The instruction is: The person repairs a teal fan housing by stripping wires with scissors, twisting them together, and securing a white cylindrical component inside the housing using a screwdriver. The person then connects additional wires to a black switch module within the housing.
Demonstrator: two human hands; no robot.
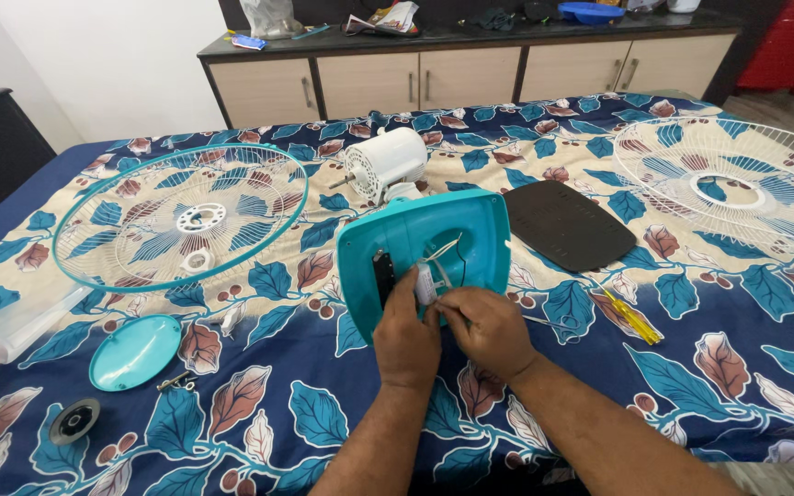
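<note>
Both hands are deep in the upturned teal fan base [434, 248] on the bed, left hand [406, 335] closed on a small white part [425, 283], right hand [489, 329] pinching its wires, while both grilles [176, 216], motor [386, 163] and black cover plate [567, 225] lie apart — seemingly mid-job.

**Fan parts on the bedspread — a count**

Two wire fan guards: one teal-rimmed [179, 218] at nine o'clock, one white [737, 179] at two o'clock. One white motor [384, 162] at twelve. One teal base housing [434, 248], one dark base plate [567, 225], one teal round cap [134, 352], one yellow-handled screwdriver [631, 317] — and two hands.
</note>
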